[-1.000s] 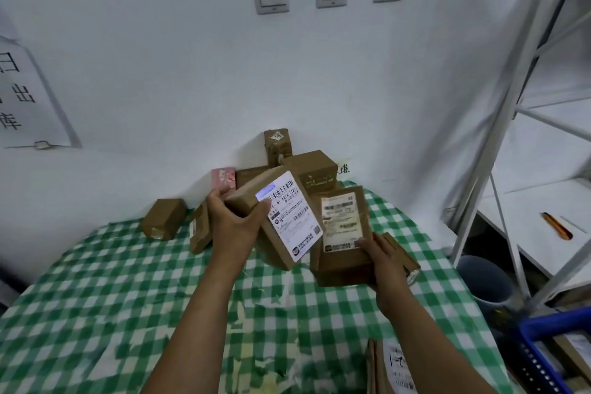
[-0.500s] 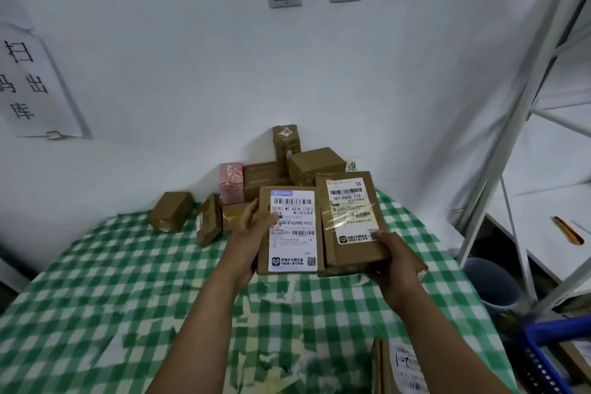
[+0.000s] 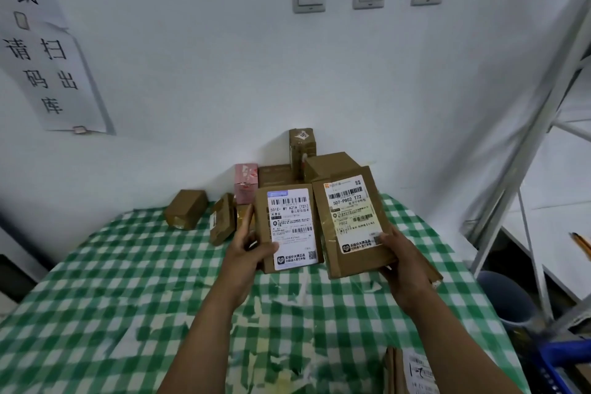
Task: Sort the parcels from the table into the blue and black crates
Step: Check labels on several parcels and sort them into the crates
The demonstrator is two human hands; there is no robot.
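The left hand (image 3: 252, 249) grips the left parcel (image 3: 289, 227) at its lower left edge, with the thumb across the white label and the fingers curled behind. The right hand (image 3: 401, 261) grips the right parcel (image 3: 351, 217) at its lower right corner, thumb on the label. Both parcels are held side by side, labels facing up, above the green-checked table (image 3: 128, 281).

Beyond the hands, a parcel pile (image 3: 329, 166) sits against the wall, with a pink box (image 3: 246, 182) at its left. Further left lies a small brown box (image 3: 187, 208). Beside the right forearm, a labelled parcel (image 3: 409, 371) lies at the table's near edge. Right of that forearm, off the table, part of the blue crate (image 3: 563, 361) shows near a grey bucket (image 3: 505, 297).
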